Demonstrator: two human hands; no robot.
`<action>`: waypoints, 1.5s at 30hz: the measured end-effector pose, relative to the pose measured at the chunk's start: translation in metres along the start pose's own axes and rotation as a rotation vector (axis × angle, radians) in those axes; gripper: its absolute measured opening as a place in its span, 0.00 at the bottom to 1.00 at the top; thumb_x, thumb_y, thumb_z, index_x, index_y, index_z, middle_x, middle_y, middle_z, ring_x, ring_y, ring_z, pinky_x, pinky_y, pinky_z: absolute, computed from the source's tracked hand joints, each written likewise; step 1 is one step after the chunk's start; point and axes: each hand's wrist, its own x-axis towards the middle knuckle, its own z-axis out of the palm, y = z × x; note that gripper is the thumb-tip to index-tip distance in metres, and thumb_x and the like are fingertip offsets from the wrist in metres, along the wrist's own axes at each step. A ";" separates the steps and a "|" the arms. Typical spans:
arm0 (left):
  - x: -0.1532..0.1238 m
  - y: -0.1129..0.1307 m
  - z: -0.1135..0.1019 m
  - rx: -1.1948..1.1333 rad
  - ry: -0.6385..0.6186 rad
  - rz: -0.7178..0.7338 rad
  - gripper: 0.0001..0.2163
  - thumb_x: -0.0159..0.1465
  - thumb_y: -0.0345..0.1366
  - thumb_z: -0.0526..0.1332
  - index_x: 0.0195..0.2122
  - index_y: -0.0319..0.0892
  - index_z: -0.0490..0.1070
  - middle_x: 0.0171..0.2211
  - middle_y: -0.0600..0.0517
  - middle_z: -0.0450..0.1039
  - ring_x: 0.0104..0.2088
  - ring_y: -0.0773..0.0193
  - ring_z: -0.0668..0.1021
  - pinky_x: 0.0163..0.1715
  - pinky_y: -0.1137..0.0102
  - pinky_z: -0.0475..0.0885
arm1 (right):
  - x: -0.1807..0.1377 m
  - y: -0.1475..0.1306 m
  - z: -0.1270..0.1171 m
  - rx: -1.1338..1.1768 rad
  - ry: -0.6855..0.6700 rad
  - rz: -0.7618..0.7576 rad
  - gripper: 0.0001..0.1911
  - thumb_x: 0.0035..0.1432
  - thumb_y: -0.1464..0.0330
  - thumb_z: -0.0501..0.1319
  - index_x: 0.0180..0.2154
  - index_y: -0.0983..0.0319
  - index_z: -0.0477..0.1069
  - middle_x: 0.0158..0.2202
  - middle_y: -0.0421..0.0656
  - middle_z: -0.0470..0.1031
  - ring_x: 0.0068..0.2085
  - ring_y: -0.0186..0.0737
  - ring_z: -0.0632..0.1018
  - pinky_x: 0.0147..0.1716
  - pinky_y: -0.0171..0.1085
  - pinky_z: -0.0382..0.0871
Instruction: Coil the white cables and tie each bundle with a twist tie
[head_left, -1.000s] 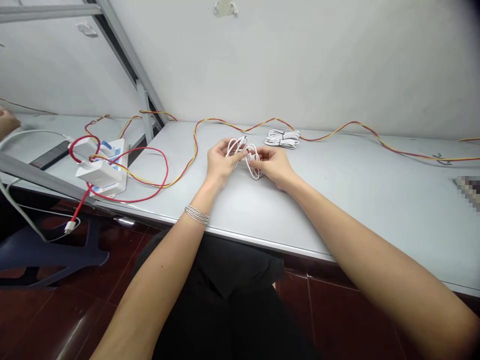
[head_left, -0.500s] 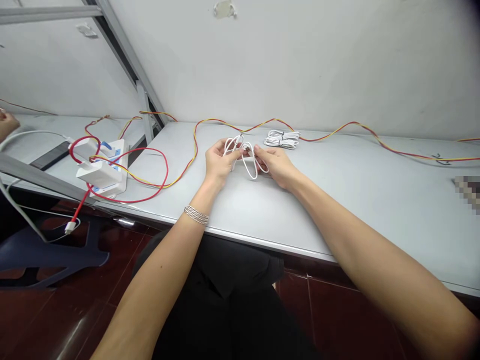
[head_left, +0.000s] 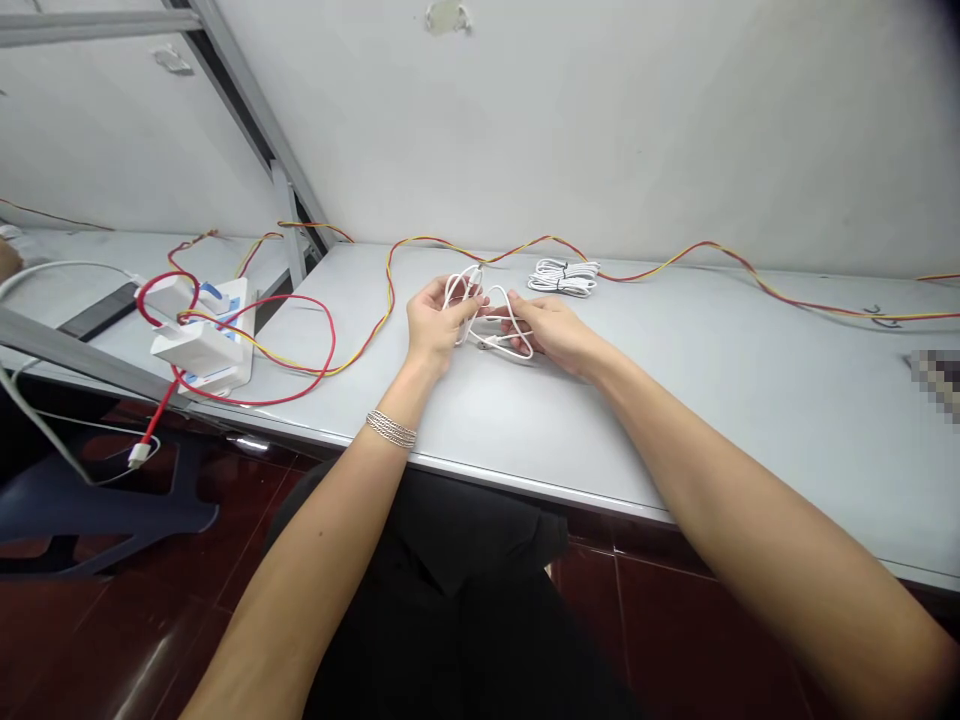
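Observation:
Loops of a thin white cable (head_left: pixel 498 289) are held between my two hands, just above the tabletop. My left hand (head_left: pixel 437 322) is closed on the bunched loops, thumb pressed over them. My right hand (head_left: pixel 553 330) grips the loops at their other side with thumb and fingers; its lower fingers are partly hidden. What looks like a plug end (head_left: pixel 489 343) hangs below the strands between the hands. Behind my right hand lies a tied bundle of white cable (head_left: pixel 564 278), bound with a dark tie.
A red and yellow twisted wire (head_left: pixel 450 240) runs along the wall across the grey tabletop (head_left: pixel 750 400). At left sit a power strip (head_left: pixel 238 345) with white adapters (head_left: pixel 196 348), a red cable loop and a metal frame (head_left: pixel 281 215). Another person's hand (head_left: pixel 9 258) shows at far left.
The loops between my hands have opened out and shifted, and a plug end now shows below them. Both hands keep their hold. The other person's hand at far left has moved.

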 end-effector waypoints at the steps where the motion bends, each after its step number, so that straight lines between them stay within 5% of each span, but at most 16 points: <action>1: 0.000 0.000 0.000 -0.002 0.000 -0.003 0.15 0.51 0.24 0.75 0.33 0.41 0.71 0.33 0.55 0.76 0.36 0.66 0.77 0.47 0.62 0.77 | -0.001 0.000 0.000 0.004 -0.006 -0.007 0.26 0.57 0.44 0.69 0.33 0.62 0.80 0.24 0.42 0.71 0.22 0.32 0.66 0.20 0.35 0.60; 10: 0.011 -0.007 -0.003 -0.032 0.088 0.099 0.15 0.49 0.22 0.74 0.33 0.40 0.71 0.31 0.56 0.75 0.37 0.68 0.78 0.49 0.66 0.73 | 0.001 0.000 0.002 0.256 0.167 -0.015 0.06 0.49 0.73 0.74 0.30 0.64 0.80 0.33 0.44 0.78 0.32 0.36 0.78 0.34 0.37 0.78; 17: 0.015 -0.010 -0.005 0.029 0.115 0.117 0.14 0.45 0.23 0.71 0.32 0.39 0.73 0.33 0.53 0.77 0.36 0.66 0.78 0.43 0.68 0.73 | 0.000 -0.007 0.005 0.423 0.338 -0.051 0.11 0.48 0.77 0.73 0.26 0.61 0.72 0.32 0.41 0.80 0.39 0.39 0.84 0.55 0.43 0.80; 24: 0.011 -0.009 -0.004 0.121 0.063 0.062 0.18 0.47 0.18 0.68 0.38 0.39 0.74 0.34 0.52 0.76 0.36 0.68 0.77 0.40 0.71 0.72 | 0.000 -0.004 0.005 0.334 0.324 -0.103 0.16 0.44 0.71 0.78 0.22 0.60 0.71 0.29 0.40 0.79 0.38 0.39 0.83 0.53 0.42 0.80; 27: 0.011 -0.010 -0.004 0.150 0.102 0.067 0.16 0.51 0.19 0.71 0.38 0.38 0.73 0.33 0.53 0.75 0.35 0.68 0.76 0.42 0.69 0.72 | -0.002 -0.001 0.004 0.272 0.266 -0.064 0.14 0.40 0.74 0.78 0.30 0.61 0.78 0.35 0.42 0.82 0.38 0.39 0.83 0.50 0.43 0.81; 32: 0.012 -0.011 -0.003 0.135 0.154 0.066 0.10 0.60 0.19 0.67 0.38 0.37 0.73 0.32 0.53 0.72 0.33 0.69 0.75 0.41 0.66 0.74 | -0.007 -0.002 0.005 0.203 0.058 0.041 0.27 0.38 0.78 0.77 0.44 0.62 0.81 0.41 0.45 0.85 0.39 0.42 0.83 0.48 0.44 0.80; 36: 0.011 -0.010 -0.001 0.081 0.113 0.068 0.08 0.63 0.23 0.69 0.38 0.38 0.71 0.32 0.55 0.71 0.32 0.70 0.76 0.44 0.62 0.78 | -0.010 -0.002 0.008 0.148 -0.075 0.061 0.25 0.41 0.77 0.75 0.46 0.63 0.82 0.35 0.43 0.85 0.39 0.43 0.83 0.52 0.45 0.77; 41: 0.009 -0.007 -0.001 -0.005 0.056 0.036 0.12 0.59 0.32 0.74 0.36 0.41 0.71 0.32 0.55 0.74 0.33 0.69 0.79 0.44 0.64 0.81 | -0.012 -0.005 0.010 0.153 -0.081 0.037 0.24 0.40 0.78 0.75 0.43 0.63 0.82 0.41 0.44 0.86 0.44 0.43 0.84 0.57 0.45 0.74; 45: 0.007 -0.007 0.000 -0.041 -0.011 0.006 0.09 0.61 0.26 0.72 0.36 0.39 0.71 0.33 0.54 0.74 0.34 0.67 0.79 0.48 0.60 0.80 | -0.013 -0.010 0.014 0.278 -0.041 0.049 0.18 0.46 0.75 0.73 0.42 0.62 0.80 0.44 0.47 0.85 0.46 0.45 0.84 0.58 0.48 0.76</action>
